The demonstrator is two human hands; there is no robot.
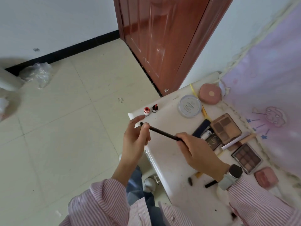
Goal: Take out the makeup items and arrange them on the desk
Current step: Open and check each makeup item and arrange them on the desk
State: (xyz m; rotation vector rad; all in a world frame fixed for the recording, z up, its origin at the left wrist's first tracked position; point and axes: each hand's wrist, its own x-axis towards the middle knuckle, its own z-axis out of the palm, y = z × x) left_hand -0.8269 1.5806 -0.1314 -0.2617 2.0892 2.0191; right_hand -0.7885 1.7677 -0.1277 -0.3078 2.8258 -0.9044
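1. Bright, even daylight; shadows are soft and faint.
2. Glare streaks the glossy door [156, 38].
3. Wide-angle distortion bends the edges; the left edge is blurred.

Brown door [162, 38]; crumpled plastic [36, 75]

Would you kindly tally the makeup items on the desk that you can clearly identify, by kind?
Eyeshadow palettes: 2
Pink compacts: 2
Round clear jar: 1
Small upright bottles: 2
Total: 7
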